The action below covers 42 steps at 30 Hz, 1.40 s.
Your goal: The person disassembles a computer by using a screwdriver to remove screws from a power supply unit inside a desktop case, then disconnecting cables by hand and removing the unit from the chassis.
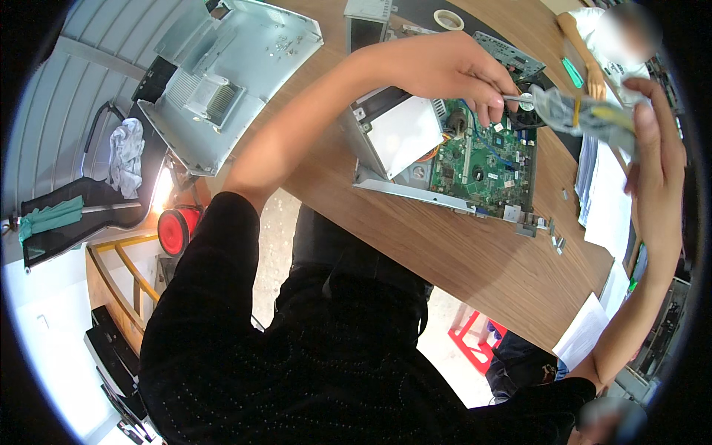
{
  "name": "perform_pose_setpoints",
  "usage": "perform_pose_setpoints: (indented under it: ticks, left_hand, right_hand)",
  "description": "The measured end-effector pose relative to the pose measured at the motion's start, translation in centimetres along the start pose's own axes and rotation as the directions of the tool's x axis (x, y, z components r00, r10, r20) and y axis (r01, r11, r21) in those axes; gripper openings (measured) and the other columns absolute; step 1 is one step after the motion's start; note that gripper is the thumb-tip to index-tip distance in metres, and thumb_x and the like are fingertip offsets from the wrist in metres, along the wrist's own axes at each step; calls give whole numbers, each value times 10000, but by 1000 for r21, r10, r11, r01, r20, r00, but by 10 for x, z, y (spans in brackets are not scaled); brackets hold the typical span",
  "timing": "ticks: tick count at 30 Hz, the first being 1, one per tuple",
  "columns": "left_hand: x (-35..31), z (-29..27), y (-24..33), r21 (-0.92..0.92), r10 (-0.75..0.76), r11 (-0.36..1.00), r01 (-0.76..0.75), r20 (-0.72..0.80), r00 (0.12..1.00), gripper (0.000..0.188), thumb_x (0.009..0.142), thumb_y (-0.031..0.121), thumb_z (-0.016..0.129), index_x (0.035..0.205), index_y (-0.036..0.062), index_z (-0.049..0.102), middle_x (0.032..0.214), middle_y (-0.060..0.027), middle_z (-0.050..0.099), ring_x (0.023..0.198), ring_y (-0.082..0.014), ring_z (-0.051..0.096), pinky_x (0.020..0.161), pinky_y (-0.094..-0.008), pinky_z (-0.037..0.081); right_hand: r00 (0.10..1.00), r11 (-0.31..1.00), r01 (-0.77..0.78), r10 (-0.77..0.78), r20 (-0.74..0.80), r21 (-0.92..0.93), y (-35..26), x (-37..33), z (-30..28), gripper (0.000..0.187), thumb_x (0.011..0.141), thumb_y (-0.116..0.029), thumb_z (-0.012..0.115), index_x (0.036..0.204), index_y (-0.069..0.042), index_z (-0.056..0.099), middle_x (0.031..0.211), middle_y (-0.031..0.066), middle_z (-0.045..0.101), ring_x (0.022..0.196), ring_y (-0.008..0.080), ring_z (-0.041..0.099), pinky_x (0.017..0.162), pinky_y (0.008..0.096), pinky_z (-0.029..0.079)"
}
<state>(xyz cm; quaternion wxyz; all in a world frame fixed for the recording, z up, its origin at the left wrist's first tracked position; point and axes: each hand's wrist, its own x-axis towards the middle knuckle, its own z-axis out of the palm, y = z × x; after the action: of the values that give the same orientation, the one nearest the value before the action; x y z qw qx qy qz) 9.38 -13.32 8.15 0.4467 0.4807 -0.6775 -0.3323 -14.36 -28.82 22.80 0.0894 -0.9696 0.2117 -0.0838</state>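
Your left hand [452,68] pinched the clear-handled tool [586,115] by its shaft, pointing left, long axis kinda sloping down rightward (your right hand [656,148] gripped that end).

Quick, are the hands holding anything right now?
Left hand: fingers bent at a thin metal shaft; grip unclear.
Right hand: holding a clear, plastic-looking item with yellow parts.

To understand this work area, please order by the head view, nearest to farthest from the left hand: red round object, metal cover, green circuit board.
1. Green circuit board, just below the left hand
2. Metal cover, upper left
3. Red round object, left, below the cover
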Motion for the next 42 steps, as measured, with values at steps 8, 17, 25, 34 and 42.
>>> perform_pose_setpoints:
  ticks: [8,17,25,34,42]
  left_hand:
    - [-9,-14,9,163,53,985,-52,-4,999,258,978,83,611,1176,-71,666,988,-136,753,905,-214,749,842,-319,583]
    - [-1,-1,35,455,-71,881,130,-146,987,226,863,156,758,1059,45,748,881,-114,759,813,-230,730,737,-340,557]
    - [-4,1,17,574,98,819,-30,-88,991,264,813,199,808,972,14,708,813,-128,719,742,-261,693,672,-346,526]
    - [-1,-2,25,524,-33,849,74,-87,996,244,838,241,791,969,44,733,793,-99,717,693,-236,664,633,-340,492]
    - [7,-4,52,742,-116,634,217,-186,976,297,851,231,758,1062,27,713,851,-150,707,790,-307,687,717,-402,527]
  right_hand:
    - [845,856,516,-507,-172,12,8,-1,16,365,1053,-325,541,1346,-107,548,1196,119,632,1039,194,654,830,274,519]
    - [997,998,37,-39,-65,-42,4,-8,10,416,999,-371,633,1340,-134,622,1142,55,677,886,94,653,709,242,523]
    - [928,917,358,-328,-178,174,14,-4,25,578,908,-321,737,1424,-149,543,1329,83,629,1245,209,598,1028,344,504]
    - [989,989,-145,145,16,26,12,-13,19,680,951,-560,615,1516,-221,448,1259,114,652,1040,211,703,764,323,607]
    - [909,948,308,-269,-319,81,19,-8,35,633,932,-348,724,1491,-174,485,1280,99,632,1036,181,678,825,305,588]
